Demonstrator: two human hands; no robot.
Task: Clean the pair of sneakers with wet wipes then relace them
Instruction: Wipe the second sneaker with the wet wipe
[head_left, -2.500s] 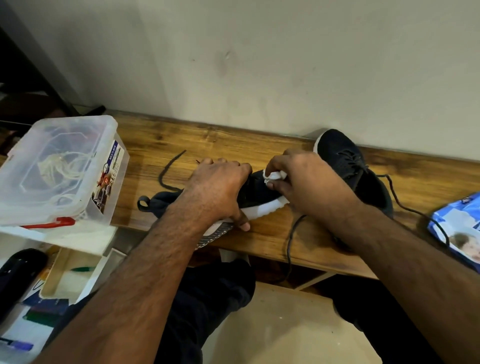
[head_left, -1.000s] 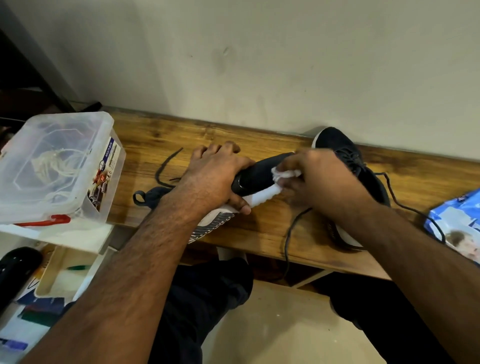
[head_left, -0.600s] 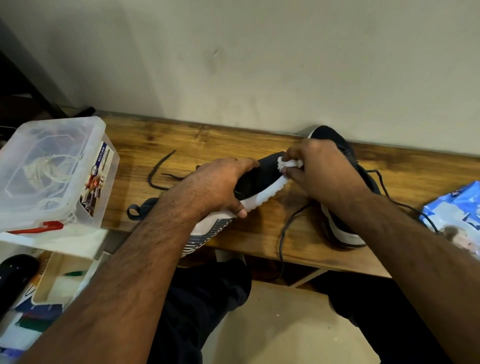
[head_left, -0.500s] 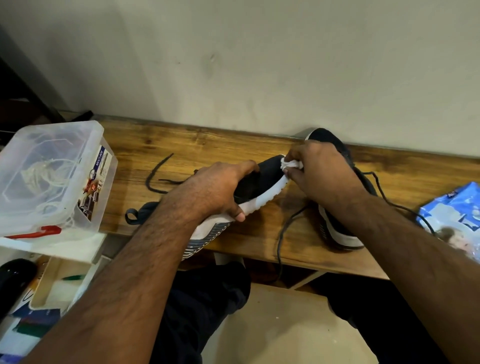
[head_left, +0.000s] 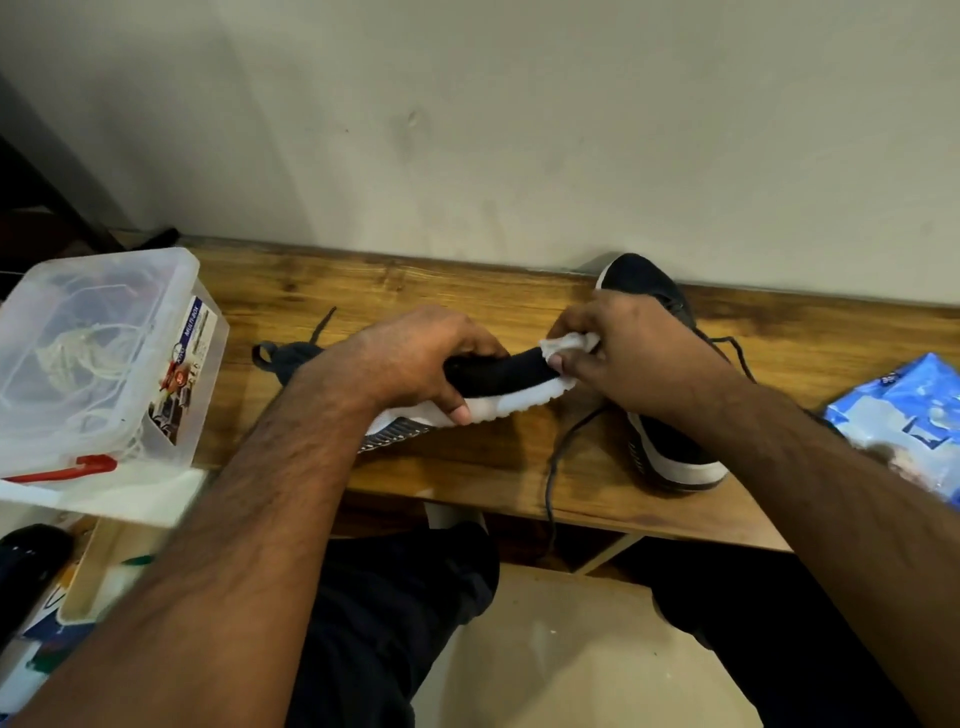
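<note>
Left hand (head_left: 415, 358): fingers wrapped round black sneaker (head_left: 498, 376), tilted over wooden bench (head_left: 467, 462). Right hand (head_left: 631, 358): fingers pinching wet wipe (head_left: 569, 344) against toe. Second sneaker (head_left: 670, 441) behind.

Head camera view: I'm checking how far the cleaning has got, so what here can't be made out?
- Held sneaker: the left hand covers its middle, so whether it is laced is hidden.
- Wet wipe: mostly bunched inside the right hand; any dirt on it is unreadable.
- Second sneaker: the right forearm crosses it.
- Wipes pack: cut off by the right edge.
- Plastic box: the label print is too small.
</note>
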